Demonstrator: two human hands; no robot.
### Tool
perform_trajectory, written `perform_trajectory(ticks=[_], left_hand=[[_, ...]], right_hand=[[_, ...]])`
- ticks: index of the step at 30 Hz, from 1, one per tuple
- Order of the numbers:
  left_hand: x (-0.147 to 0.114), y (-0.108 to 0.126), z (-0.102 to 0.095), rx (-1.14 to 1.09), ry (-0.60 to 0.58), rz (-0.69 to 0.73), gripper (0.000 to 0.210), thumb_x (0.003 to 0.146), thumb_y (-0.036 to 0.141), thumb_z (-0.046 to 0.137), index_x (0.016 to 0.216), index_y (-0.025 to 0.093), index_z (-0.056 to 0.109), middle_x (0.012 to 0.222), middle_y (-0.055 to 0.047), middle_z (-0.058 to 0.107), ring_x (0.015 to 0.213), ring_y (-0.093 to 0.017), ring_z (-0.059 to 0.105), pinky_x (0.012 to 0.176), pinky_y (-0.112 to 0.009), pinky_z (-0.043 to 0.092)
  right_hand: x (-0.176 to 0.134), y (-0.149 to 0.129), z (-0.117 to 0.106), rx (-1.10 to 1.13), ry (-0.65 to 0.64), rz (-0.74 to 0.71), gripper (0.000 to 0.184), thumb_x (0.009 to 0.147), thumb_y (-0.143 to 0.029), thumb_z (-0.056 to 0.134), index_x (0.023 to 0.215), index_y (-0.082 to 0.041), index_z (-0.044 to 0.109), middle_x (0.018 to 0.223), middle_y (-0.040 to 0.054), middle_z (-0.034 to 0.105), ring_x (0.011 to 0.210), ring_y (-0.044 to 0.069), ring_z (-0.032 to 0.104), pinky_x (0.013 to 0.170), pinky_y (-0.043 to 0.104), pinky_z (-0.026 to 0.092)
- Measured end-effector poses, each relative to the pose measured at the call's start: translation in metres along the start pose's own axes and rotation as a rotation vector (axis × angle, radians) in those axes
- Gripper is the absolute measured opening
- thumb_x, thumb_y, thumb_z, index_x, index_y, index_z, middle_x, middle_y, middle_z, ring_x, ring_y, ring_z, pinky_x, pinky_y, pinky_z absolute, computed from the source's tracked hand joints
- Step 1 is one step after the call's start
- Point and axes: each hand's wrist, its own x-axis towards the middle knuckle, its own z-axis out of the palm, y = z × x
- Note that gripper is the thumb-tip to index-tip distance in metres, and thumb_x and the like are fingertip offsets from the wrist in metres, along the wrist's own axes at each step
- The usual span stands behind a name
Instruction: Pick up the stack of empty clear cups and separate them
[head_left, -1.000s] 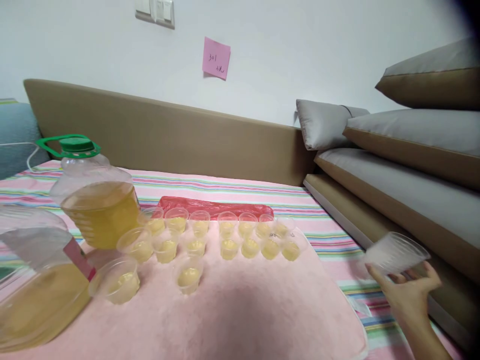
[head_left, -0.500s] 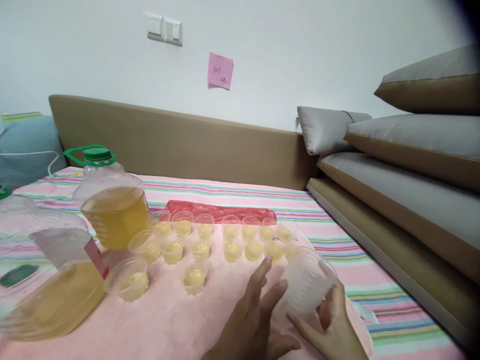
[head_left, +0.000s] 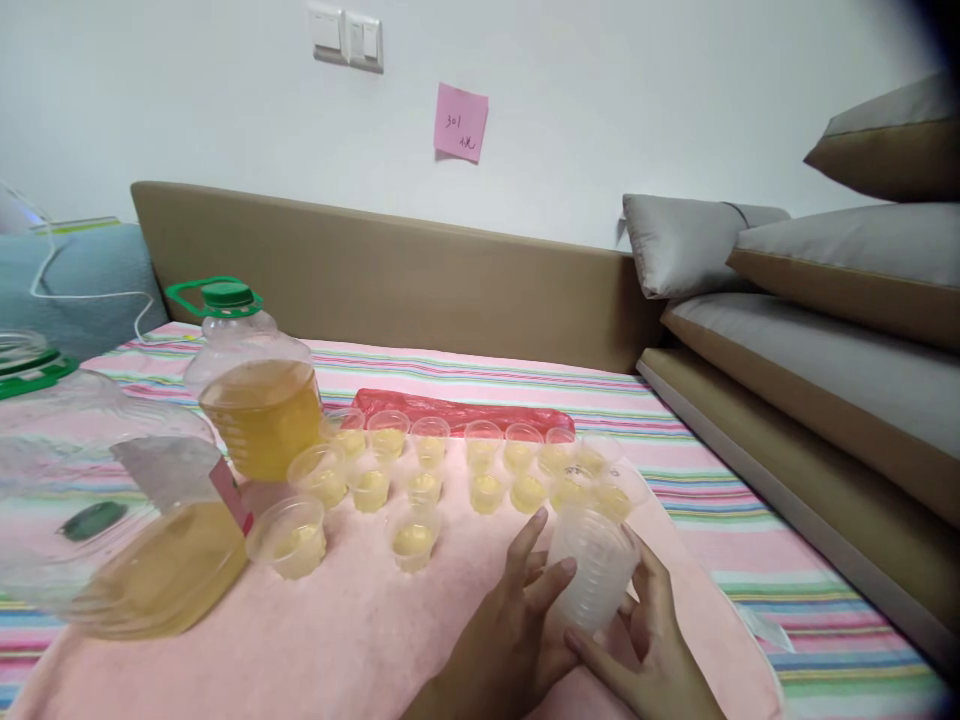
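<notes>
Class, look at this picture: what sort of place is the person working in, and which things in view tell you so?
Probably a bedroom or living room at home, not a kitchen: a striped bedsheet against a padded headboard, and stacked cushions alongside.

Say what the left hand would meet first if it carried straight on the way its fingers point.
Probably the filled small cups just beyond the left hand, whose fingers rest on the stack of clear cups; depth is hard to judge.

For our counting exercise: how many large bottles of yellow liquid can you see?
2. One capped bottle with a green lid stands behind the small cups at the left. The other bottle, larger in view, sits at the near left edge, partly cut off by the frame.
</notes>
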Motion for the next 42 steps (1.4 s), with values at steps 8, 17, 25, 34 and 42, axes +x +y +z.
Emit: perform_trajectory(ticks=[8,17,25,34,42], left_hand=[[-0.007,0.003,-0.003,0.041,-0.020,-0.052,0.106,0.081,-0.003,0.076,0.164,0.031,0.019,0.169,-0.029,0.017,0.124,-0.037,0.066,0.094,-0.067,0.067],[-0.003,0.009,-0.006,0.156,-0.094,-0.103,0.116,0.072,-0.009,0.074,0.161,0.039,0.019,0.172,-0.023,0.011,0.113,-0.031,0.067,0.087,-0.059,0.071],[-0.002,0.011,-0.007,0.145,-0.109,-0.100,0.115,0.070,-0.012,0.070,0.160,0.040,0.020,0.174,-0.017,0.005,0.115,-0.028,0.064,0.087,-0.055,0.072],[-0.003,0.011,-0.007,0.134,-0.110,-0.094,0.113,0.072,-0.009,0.070,0.160,0.041,0.020,0.174,-0.016,0.007,0.116,-0.028,0.064,0.086,-0.052,0.072],[-0.003,0.009,-0.006,0.122,-0.110,-0.110,0.112,0.071,-0.010,0.072,0.158,0.041,0.023,0.172,-0.017,0.008,0.113,-0.026,0.063,0.087,-0.052,0.072]], right_hand=[[-0.005,0.003,-0.005,-0.011,-0.045,0.011,0.103,0.089,-0.052,0.087,0.164,-0.032,0.018,0.163,0.0160,0.043,0.149,0.034,0.047,0.123,0.053,0.044],[0.007,-0.008,-0.023,-0.028,-0.070,-0.074,0.113,0.086,-0.052,0.093,0.167,-0.041,0.016,0.171,0.0146,0.028,0.154,0.041,0.037,0.124,0.071,0.034],[0.033,-0.051,-0.052,-0.312,-0.036,-0.303,0.104,0.094,-0.048,0.085,0.170,-0.042,0.015,0.152,0.0146,0.054,0.143,0.043,0.050,0.117,0.082,0.034],[0.033,-0.072,-0.043,-0.433,-0.049,-0.278,0.096,0.093,-0.057,0.080,0.168,-0.043,0.022,0.142,0.0112,0.061,0.138,0.041,0.055,0.114,0.080,0.040],[0.035,-0.075,-0.041,-0.450,-0.060,-0.294,0.088,0.097,-0.058,0.075,0.167,-0.043,0.023,0.137,0.0106,0.062,0.139,0.041,0.054,0.116,0.081,0.036]])
